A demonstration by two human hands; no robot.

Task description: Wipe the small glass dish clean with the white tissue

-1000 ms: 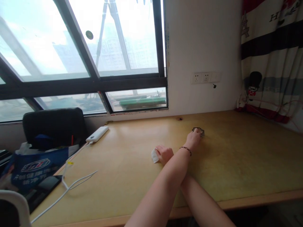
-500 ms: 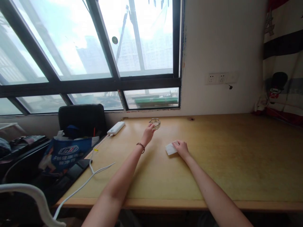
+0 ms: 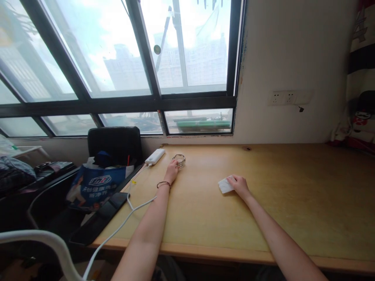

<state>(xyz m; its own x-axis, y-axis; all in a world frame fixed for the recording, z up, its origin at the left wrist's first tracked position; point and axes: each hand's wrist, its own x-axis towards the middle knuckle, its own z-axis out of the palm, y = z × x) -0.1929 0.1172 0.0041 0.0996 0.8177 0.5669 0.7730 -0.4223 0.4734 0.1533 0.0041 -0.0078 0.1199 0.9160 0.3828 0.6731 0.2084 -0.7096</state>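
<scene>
My left hand (image 3: 172,170), with a beaded bracelet at the wrist, is closed on the rim of a round clear glass dish (image 3: 181,161), much like an ashtray. The dish is at the back left of the wooden table (image 3: 205,218), near a white power bank (image 3: 155,156). Further right, my right hand (image 3: 240,186) pinches a folded white tissue (image 3: 225,186) at its right edge. The tissue is on or just over the tabletop; I cannot tell which. The fingertips of both hands are partly hidden.
A white cable (image 3: 131,210) runs from the power bank over the table's left edge. Left of the table stand a black chair (image 3: 115,144) and a blue printed bag (image 3: 95,185). A window frame (image 3: 193,103) and wall sockets (image 3: 283,97) are behind the table.
The view has turned left. My left hand has carried the glass dish leftward over the table, closer to the power bank. My right hand keeps the tissue in nearly the same place.
</scene>
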